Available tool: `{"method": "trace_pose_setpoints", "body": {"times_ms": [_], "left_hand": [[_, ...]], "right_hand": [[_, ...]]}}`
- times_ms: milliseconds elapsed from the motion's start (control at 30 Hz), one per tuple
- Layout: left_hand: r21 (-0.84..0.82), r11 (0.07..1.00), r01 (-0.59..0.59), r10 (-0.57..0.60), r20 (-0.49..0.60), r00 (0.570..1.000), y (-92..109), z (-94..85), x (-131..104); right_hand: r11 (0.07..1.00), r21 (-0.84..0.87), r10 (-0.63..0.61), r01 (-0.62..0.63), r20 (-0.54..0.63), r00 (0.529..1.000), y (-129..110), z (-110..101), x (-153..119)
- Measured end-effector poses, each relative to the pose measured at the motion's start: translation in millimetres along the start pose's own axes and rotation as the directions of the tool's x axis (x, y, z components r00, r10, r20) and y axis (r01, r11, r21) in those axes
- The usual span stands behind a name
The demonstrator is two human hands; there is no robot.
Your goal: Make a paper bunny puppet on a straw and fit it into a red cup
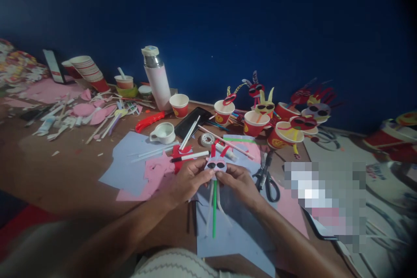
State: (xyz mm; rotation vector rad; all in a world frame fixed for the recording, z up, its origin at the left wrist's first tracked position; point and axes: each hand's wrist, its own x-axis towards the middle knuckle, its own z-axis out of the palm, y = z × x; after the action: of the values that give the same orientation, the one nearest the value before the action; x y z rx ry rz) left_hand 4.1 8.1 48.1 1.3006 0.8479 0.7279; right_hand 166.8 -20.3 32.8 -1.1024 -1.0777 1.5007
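Note:
Between both hands I hold a small paper puppet [216, 164] with a pale lavender face, dark oval eyes and red upright ears. A green straw [214, 208] hangs down below it, flanked by two pale thin strips. My left hand [192, 178] pinches the face's left side, thumb in front. My right hand [239, 181] pinches the right side in the same way. Under them lie lavender paper [224, 239] and a dark flat sheet. Just left is a white marker [195, 155] with a black tip; black-handled scissors [270, 184] lie to the right.
Paper cups [256, 124] with finished-looking puppets stand along the back right. A white flask [158, 80], a red-handled cutter [150, 121], a white cup [163, 132] and a tape roll [207, 140] stand or lie behind my hands. Paper scraps [84, 110] cover the left; a blue wall rises behind.

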Motion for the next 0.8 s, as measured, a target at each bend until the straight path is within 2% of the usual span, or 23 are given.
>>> {"method": "trace_pose_setpoints", "body": {"times_ms": [133, 367, 500, 667, 800], "left_hand": [[-0.009, 0.999, 0.031, -0.031, -0.002, 1.000, 3.0, 1.0, 2.6], [0.030, 0.999, 0.017, -0.014, -0.092, 0.996, 0.0, 2.1, 4.1], [0.027, 0.999, 0.038, -0.035, -0.107, 0.994, -0.6, 1.4, 4.8], [-0.037, 0.997, 0.073, -0.077, -0.107, 0.991, 3.8, 1.2, 5.8], [-0.123, 0.989, 0.087, -0.106, -0.161, 0.981, 3.4, 0.7, 7.1]], "right_hand": [[1.000, -0.007, -0.011, 0.011, -0.016, 1.000, -1.6, -0.4, 0.5], [0.999, -0.031, -0.012, 0.012, -0.015, 1.000, -0.7, -1.5, 1.8], [0.999, -0.041, -0.014, 0.013, -0.018, 1.000, 0.9, -1.5, 3.2], [0.998, -0.062, -0.013, 0.011, -0.029, 0.999, 0.7, 0.0, 3.4], [0.997, -0.076, -0.005, 0.004, -0.016, 1.000, 0.5, 2.4, 1.6]]}}
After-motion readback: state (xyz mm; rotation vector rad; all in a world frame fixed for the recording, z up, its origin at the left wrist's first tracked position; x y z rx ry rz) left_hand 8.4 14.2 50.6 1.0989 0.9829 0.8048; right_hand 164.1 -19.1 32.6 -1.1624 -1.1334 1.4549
